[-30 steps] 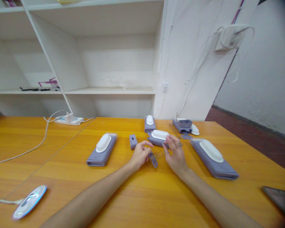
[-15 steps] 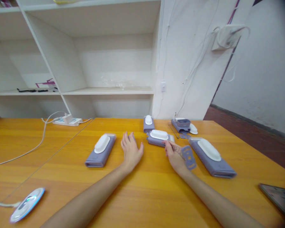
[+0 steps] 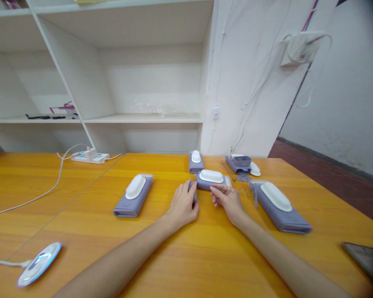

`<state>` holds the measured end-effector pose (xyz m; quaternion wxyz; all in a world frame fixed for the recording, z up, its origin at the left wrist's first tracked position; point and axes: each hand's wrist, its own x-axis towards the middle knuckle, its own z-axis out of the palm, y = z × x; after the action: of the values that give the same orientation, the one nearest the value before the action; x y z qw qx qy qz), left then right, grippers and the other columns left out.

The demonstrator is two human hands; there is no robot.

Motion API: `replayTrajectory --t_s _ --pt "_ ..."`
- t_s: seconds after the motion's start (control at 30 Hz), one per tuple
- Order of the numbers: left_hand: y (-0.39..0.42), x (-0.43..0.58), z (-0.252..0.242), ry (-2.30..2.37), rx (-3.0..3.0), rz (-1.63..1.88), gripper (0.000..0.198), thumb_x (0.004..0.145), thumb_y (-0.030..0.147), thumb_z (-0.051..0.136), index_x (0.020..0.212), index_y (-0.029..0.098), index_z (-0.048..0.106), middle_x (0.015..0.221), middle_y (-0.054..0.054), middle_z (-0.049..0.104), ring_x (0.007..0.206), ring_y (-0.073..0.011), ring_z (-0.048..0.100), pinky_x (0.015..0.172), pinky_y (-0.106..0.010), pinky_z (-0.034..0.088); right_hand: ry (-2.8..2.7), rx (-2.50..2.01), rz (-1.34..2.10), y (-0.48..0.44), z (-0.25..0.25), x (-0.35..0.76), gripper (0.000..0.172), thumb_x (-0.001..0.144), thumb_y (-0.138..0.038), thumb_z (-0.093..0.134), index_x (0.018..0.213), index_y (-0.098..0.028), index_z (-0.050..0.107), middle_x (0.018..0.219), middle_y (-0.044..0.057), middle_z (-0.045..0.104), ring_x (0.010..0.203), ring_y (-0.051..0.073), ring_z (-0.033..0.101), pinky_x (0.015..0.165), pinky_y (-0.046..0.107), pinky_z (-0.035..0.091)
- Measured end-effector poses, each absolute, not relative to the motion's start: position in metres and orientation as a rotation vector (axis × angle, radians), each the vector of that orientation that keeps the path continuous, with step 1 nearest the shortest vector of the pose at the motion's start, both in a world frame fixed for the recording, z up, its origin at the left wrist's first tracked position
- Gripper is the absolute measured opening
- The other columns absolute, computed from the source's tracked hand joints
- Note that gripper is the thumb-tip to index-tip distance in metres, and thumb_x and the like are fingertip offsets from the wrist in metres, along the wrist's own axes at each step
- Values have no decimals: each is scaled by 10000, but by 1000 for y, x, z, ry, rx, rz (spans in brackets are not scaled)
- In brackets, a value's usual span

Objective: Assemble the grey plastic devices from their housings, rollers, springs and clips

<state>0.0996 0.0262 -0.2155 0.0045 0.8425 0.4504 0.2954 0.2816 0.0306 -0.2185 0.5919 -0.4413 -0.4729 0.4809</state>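
My left hand (image 3: 182, 203) is curled around a small purple-grey piece (image 3: 192, 193), mostly hidden by the fingers. My right hand (image 3: 229, 203) pinches one end of a thin, stretched coil spring (image 3: 244, 191). At the spring's other end a thin purple-grey plate (image 3: 255, 195) shows nearly edge-on. Just beyond both hands lies a purple-grey case with a white bristled oval top (image 3: 211, 176). A similar case with a smooth white oval (image 3: 276, 196) lies right of my right hand, and another (image 3: 135, 187) left of my left hand.
Another case (image 3: 196, 161) stands farther back. Opened parts (image 3: 240, 162) and a loose spring (image 3: 228, 169) lie at the back right. A glowing charging disc (image 3: 39, 265) is front left, a phone (image 3: 365, 260) at the right edge, a power strip (image 3: 90, 156) at the back left.
My left hand has moved right and its spread fingers have curled around the small piece. The plate on the spring has swung from face-on to edge-on, farther from my right hand.
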Motion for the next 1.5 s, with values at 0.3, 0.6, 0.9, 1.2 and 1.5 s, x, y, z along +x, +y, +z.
replayTrajectory --t_s 0.3,0.6,0.9,1.2,1.5 --pt "27 101 -211 1238 2454 1199 892 623 408 750 1368 259 283 1212 -113 394 1102 -277 474 922 -447 427 -1245 -1037 1111 27 -216 278 372 662 -450 721 835 -139 614 552 7 615 443 122 560 432 232 473" --pt "28 101 -212 1122 2522 1223 852 609 423 761 1319 222 335 1237 -128 397 1144 -286 452 955 -462 417 -1418 -1118 844 24 -215 270 288 635 -402 734 750 -143 679 727 72 694 650 187 628 618 310 513" --pt "27 104 -211 1046 2559 1216 825 644 393 743 1316 217 299 1300 -136 390 1202 -283 428 989 -468 399 -1442 -1086 949 17 -209 271 319 669 -370 714 888 -139 690 726 58 696 505 155 610 510 287 511" --pt "30 103 -212 1009 2536 1210 810 662 366 733 1311 205 278 1317 -141 409 1236 -274 408 1019 -471 374 -1591 -1145 646 15 -207 271 243 731 -374 641 854 -185 731 799 76 719 720 230 662 657 344 538" --pt "29 103 -210 991 2523 1201 798 665 324 736 1307 201 278 1300 -138 428 1222 -265 418 1017 -461 375 -1635 -1192 572 14 -202 269 219 736 -348 625 820 -174 729 789 80 717 722 231 658 677 349 525"
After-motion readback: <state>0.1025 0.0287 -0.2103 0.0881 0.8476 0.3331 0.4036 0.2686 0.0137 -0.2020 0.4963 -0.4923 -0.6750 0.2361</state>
